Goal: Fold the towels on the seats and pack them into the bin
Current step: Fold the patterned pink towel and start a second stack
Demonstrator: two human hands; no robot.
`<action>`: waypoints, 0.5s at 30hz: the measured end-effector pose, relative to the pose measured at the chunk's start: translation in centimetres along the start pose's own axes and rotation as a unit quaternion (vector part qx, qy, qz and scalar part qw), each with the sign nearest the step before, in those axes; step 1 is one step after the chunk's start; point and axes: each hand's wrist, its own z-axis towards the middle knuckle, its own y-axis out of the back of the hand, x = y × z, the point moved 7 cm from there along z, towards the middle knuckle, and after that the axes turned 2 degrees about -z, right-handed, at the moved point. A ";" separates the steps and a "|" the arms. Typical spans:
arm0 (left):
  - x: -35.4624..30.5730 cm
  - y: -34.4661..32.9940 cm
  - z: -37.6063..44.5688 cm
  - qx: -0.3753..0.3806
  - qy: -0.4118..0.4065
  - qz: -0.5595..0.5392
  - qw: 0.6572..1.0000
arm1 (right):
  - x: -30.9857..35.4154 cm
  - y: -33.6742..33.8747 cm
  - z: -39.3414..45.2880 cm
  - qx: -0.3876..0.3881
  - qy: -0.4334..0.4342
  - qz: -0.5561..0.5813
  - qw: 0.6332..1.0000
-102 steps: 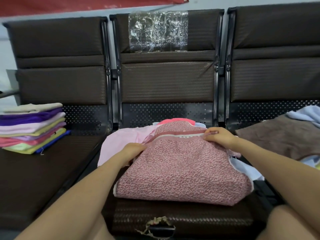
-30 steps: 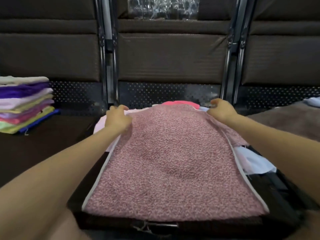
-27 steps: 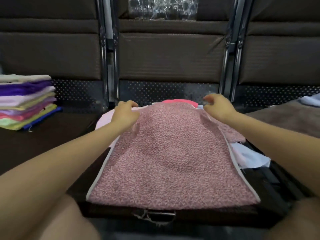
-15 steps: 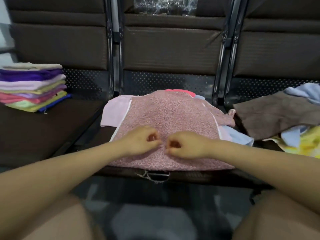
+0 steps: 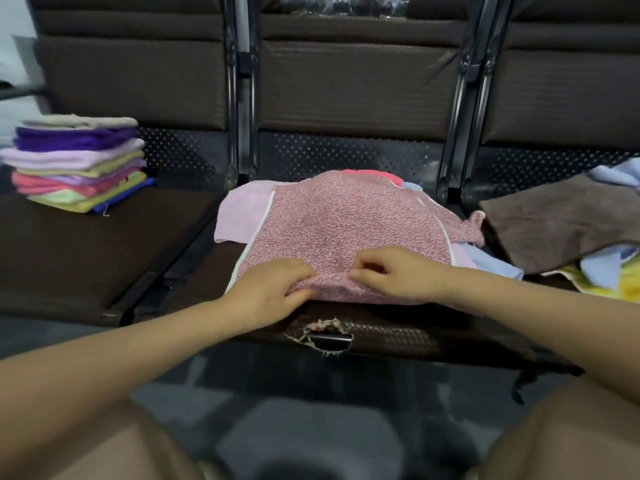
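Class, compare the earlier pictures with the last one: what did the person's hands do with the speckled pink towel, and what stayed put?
Both hands left the towel's far corners and came to its near edge. The left hand and right hand now pinch the speckled pink towel side by side at the middle of that edge, bunching it up slightly. The folded stack on the left seat and the brown towel on the right seat stayed where they were.

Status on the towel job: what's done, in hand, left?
Done: a folded stack on the left seat. In hand: left hand and right hand pinch the speckled pink towel at its near edge. Left: the brown towel and loose pile; no bin in view.
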 end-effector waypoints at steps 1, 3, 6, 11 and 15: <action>0.4 0.5 0.5 -0.008 0.013 -0.009 1.000 | 0.1 -0.3 0.0 0.012 0.004 -0.032 0.999; 1.1 1.4 1.3 -0.023 0.019 -0.033 0.999 | 0.1 -0.9 -0.1 0.039 0.010 -0.167 0.985; 1.7 2.1 1.9 0.002 0.003 -0.039 0.999 | -0.8 0.5 0.2 0.033 0.004 -0.186 0.982; 4.2 2.3 1.3 0.044 0.037 -0.050 0.997 | -6.3 4.6 -1.1 0.035 -0.074 -0.099 0.992; 7.5 3.2 0.1 0.035 0.081 -0.068 0.994 | -8.7 4.8 -3.1 0.047 -0.118 -0.046 0.991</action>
